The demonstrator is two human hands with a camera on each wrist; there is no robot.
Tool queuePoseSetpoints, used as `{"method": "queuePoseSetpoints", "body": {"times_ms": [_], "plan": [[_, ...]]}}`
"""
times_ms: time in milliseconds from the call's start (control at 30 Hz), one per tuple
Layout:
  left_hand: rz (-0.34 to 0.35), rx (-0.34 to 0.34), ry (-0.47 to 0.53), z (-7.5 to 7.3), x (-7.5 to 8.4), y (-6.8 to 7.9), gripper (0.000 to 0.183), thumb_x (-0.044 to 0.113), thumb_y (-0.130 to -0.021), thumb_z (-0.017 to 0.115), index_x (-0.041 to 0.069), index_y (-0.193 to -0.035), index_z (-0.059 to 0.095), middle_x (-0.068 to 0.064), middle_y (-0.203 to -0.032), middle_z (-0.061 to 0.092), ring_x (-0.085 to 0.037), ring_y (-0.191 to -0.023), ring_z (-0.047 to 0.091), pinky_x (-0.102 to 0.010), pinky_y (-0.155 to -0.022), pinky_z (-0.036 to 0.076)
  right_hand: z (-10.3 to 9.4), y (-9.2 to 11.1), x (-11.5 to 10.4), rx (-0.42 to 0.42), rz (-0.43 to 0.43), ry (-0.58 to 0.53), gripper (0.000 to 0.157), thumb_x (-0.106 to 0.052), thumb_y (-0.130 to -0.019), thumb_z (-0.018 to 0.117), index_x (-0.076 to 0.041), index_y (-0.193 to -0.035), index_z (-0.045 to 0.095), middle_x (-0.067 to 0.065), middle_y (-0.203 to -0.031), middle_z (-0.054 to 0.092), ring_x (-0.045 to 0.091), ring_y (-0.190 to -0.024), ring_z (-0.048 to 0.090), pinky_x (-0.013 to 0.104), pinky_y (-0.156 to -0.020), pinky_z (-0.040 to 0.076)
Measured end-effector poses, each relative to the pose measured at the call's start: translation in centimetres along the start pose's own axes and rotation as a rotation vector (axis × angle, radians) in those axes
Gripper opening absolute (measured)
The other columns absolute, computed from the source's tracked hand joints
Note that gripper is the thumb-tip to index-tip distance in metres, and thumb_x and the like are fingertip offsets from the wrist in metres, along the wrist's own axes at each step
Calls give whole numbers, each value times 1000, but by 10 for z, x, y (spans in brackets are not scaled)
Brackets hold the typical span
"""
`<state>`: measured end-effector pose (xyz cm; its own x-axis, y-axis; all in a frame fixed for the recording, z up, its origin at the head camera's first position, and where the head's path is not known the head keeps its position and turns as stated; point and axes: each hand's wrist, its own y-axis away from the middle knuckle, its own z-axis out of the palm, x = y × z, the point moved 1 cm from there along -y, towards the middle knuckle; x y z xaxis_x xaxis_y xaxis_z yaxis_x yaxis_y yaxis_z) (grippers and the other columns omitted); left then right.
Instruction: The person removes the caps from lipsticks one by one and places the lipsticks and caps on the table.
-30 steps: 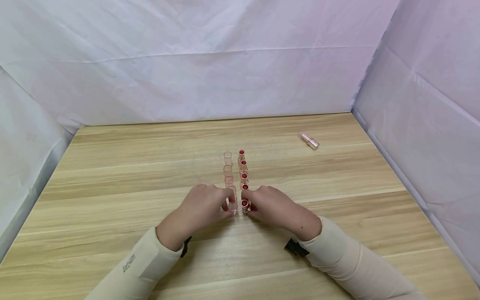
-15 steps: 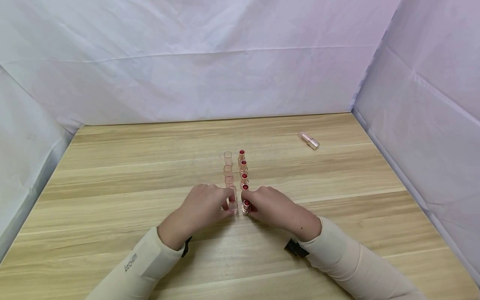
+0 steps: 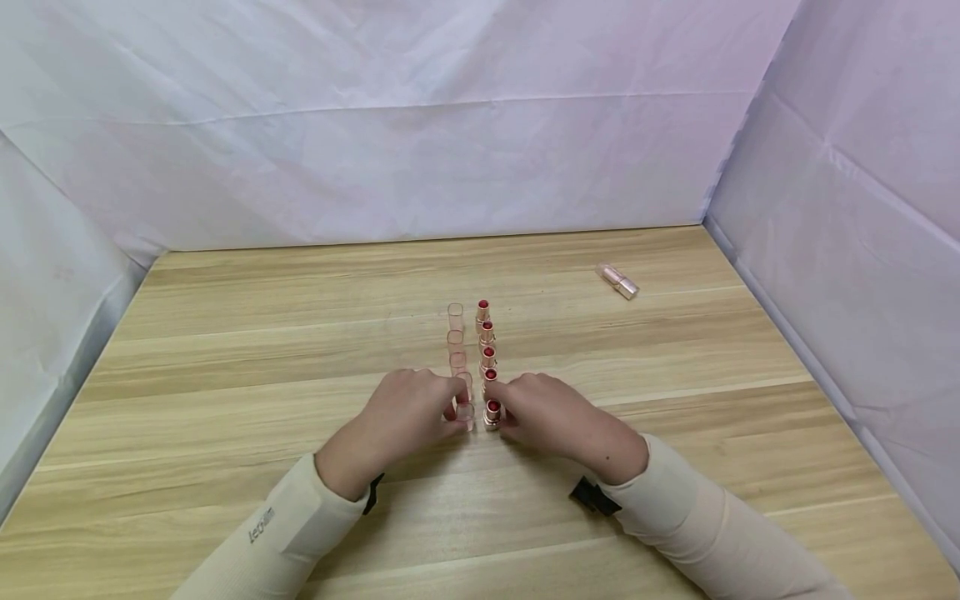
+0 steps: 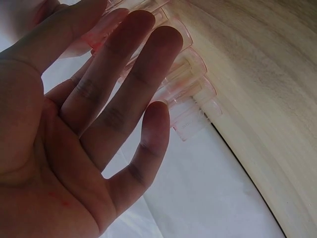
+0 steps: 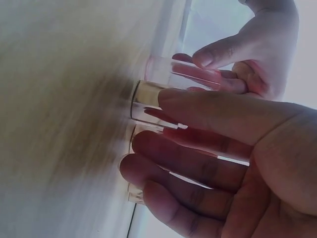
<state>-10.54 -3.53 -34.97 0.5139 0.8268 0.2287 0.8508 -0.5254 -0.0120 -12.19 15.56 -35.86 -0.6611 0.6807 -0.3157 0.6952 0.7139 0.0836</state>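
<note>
Between the thumb and fingers of my left hand [image 3: 408, 408] is the nearest clear pinkish lipstick cap [image 3: 466, 415], standing on the table; the right wrist view shows the thumb pressed on this cap [image 5: 193, 74]. Facing it, my right hand [image 3: 551, 408] pinches the nearest uncapped lipstick [image 3: 492, 410], an upright red bullet in a rose-gold tube. In the right wrist view the thumb lies over the lipstick's base [image 5: 143, 101], and the other fingers extend past it. Behind the hands, other caps [image 3: 455, 340] line up on the left and uncapped lipsticks [image 3: 487, 332] on the right.
A capped lipstick [image 3: 618, 282] lies on its side toward the back right of the wooden table [image 3: 262, 333]. White cloth [image 3: 420, 167] hangs behind the table and along both sides. The two rows stand close together, with a narrow gap between them.
The nearest lipstick has shifted slightly to the right over the second. My right hand has eased a little rightward; the left hand stays practically still at its cap.
</note>
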Motion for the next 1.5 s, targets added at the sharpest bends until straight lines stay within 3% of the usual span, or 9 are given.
{"method": "queuePoseSetpoints", "body": {"times_ms": [267, 467, 700, 867, 1033, 1200, 1500], "plan": [[-12, -5, 7, -1, -2, 0, 13, 27, -80, 83, 22, -82, 71, 12, -70, 71, -10, -61, 63, -31, -55, 45, -8, 2, 1, -31, 40, -7, 15, -7, -81, 75, -12, -91, 66, -7, -64, 53, 8, -56, 42, 24, -52, 37], [-10, -13, 19, 0, -1, 0, 12, 27, -80, 83, 22, -82, 72, 13, -68, 69, -8, -60, 60, -32, -56, 44, -24, 11, 14, -70, 152, -46, 15, -15, -86, 77, -10, -99, 71, -3, -76, 66, 9, -68, 58, 28, -65, 50], [-16, -16, 21, 3, 1, -1, 14, 27, -80, 84, 21, -81, 72, 13, -66, 67, -8, -59, 58, -31, -56, 44, -40, 23, 69, 69, 321, -2, 16, -21, -91, 72, -8, -100, 70, 1, -81, 69, 12, -68, 61, 29, -61, 51], [-20, -14, 27, 4, 0, 0, 15, 28, -80, 84, 21, -81, 71, 12, -67, 68, -9, -60, 60, -32, -56, 45, -53, 22, 117, 123, 402, 57, 22, -21, -92, 69, -3, -105, 68, 7, -82, 71, 16, -64, 61, 32, -55, 48], [-22, -13, 31, 5, 0, 1, 15, 28, -80, 84, 20, -82, 71, 11, -66, 67, -8, -59, 58, -32, -56, 44, -58, 16, 155, 143, 471, 99, 28, -21, -93, 70, -1, -112, 65, 13, -83, 70, 20, -59, 58, 34, -51, 44], [-26, -21, 21, 8, 2, 1, 17, 29, -80, 84, 19, -82, 71, 12, -63, 63, -8, -57, 55, -32, -56, 44, -61, 14, 185, 172, 520, 105, 30, -20, -95, 67, 0, -115, 63, 20, -92, 69, 25, -65, 58, 37, -51, 44], [2, 11, -26, 11, 5, -2, 20, 30, -78, 84, 21, -76, 66, 13, -57, 54, -8, -55, 50, -32, -52, 40, -66, 15, 217, 133, 627, 105, 36, -28, -96, 60, 2, -117, 60, 22, -90, 64, 27, -64, 53, 36, -49, 41]]}}
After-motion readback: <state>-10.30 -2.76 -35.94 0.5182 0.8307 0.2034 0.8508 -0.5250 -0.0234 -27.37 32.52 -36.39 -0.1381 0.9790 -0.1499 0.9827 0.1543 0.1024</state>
